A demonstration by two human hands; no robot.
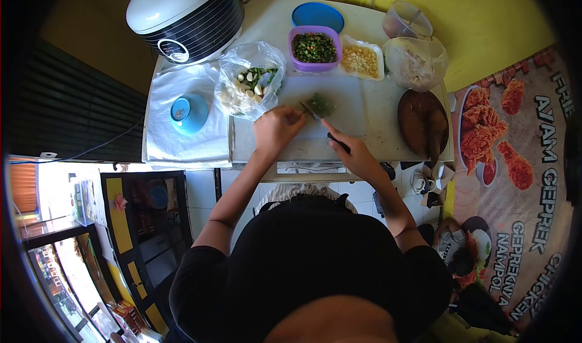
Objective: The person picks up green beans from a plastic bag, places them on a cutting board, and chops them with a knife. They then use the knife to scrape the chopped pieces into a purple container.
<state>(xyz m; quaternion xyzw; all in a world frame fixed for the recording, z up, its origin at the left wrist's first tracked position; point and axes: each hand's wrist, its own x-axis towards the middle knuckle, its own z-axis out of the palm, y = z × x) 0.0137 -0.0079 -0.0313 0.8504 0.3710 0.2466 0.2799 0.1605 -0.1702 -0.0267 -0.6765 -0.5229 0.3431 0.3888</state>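
My right hand (354, 152) grips a black-handled knife (318, 120) whose blade points up-left toward a small heap of chopped greens (321, 105) on the white cutting board (364, 109). My left hand (276, 127) rests curled on the board just left of the blade, beside the greens; what its fingers pinch is hidden. A clear plastic bag (250, 79) of green chillies and garlic cloves lies just beyond my left hand.
At the back stand a purple tub of chopped chillies (313, 47), a tray of corn kernels (362, 60), a blue lid (317, 16) and plastic containers (415, 55). A dark wooden plate (422, 123) sits right, a blue bowl (188, 114) and rice cooker (185, 16) left.
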